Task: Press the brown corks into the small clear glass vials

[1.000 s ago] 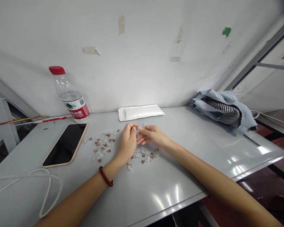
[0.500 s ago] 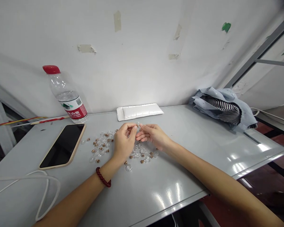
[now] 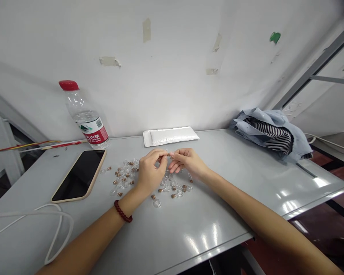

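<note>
My left hand (image 3: 151,168), with a dark red bead bracelet at its wrist, and my right hand (image 3: 189,162) meet above a pile of tiny corked glass bottles (image 3: 126,176). Their thumbs and index fingers pinch one small glass bottle (image 3: 166,150) between them; fingertips hide most of it, and a bit of brown cork shows. The other fingers of my right hand are loosely curled. Below my hands more bottles (image 3: 172,187) lie scattered on the grey table (image 3: 218,206). One bottle (image 3: 157,203) lies apart, nearest to me.
A phone (image 3: 80,175) and a water bottle (image 3: 90,126) with a red cap are on the left. A white padded envelope (image 3: 172,136) lies by the wall. Folded clothes (image 3: 272,133) are at the back right. A white cable (image 3: 57,229) loops at the front left.
The view has shifted slightly, so the scene sits a little further right. My fingertips have closed in around the small bottle, and brown cork now shows between them.
</note>
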{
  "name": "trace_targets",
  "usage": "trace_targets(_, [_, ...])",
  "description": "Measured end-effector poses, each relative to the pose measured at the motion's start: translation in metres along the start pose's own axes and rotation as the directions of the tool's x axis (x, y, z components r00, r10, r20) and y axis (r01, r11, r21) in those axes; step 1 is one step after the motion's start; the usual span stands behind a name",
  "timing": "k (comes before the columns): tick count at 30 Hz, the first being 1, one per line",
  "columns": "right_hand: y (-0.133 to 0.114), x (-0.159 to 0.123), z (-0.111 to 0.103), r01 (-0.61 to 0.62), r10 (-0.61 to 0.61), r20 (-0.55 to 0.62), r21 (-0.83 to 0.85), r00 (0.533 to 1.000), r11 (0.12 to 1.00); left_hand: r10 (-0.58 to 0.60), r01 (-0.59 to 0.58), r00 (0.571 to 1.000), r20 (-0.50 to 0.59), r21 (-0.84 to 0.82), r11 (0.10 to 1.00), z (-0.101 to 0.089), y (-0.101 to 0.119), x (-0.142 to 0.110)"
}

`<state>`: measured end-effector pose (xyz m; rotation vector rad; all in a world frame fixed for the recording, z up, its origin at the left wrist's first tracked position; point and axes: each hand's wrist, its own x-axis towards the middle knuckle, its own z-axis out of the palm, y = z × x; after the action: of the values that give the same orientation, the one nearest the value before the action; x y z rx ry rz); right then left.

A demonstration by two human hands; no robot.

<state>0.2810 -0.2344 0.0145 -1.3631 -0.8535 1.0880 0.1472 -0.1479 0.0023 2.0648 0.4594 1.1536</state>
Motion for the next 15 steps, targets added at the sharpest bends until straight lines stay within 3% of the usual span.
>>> trace_targets(5, [-0.006,0.001,-0.012,-0.047,0.086,0.119,-0.298,0.989,0.953,-0.106,0.107,0.994,-0.026,0.058,0.993,0.003,-0.001,0.0])
trace_targets(8, [-0.01,0.005,-0.026,-0.033,-0.058,-0.145,-0.56,0.988,0.828,-0.192,0.197,0.979,-0.074,0.064,0.978,-0.002,-0.002,0.007])
trace_targets(10, [-0.013,0.015,-0.042,-0.052,-0.226,-0.354,-0.63,0.908,0.775,-0.236,0.242,0.967,-0.092,0.067,0.968,-0.009,-0.006,0.017])
trace_targets(12, [-0.015,0.029,-0.062,-0.1,-0.312,-0.495,-0.643,0.811,0.76,-0.276,0.283,0.957,-0.089,0.073,0.956,-0.017,-0.014,0.033])
trace_targets(14, [-0.017,0.047,-0.082,-0.165,-0.327,-0.582,-0.635,0.744,0.755,-0.327,0.332,0.942,-0.075,0.077,0.94,-0.022,-0.027,0.05])
trace_targets(15, [-0.017,0.055,-0.09,-0.2,-0.305,-0.606,-0.623,0.735,0.756,-0.361,0.365,0.93,-0.073,0.073,0.928,-0.024,-0.034,0.058])
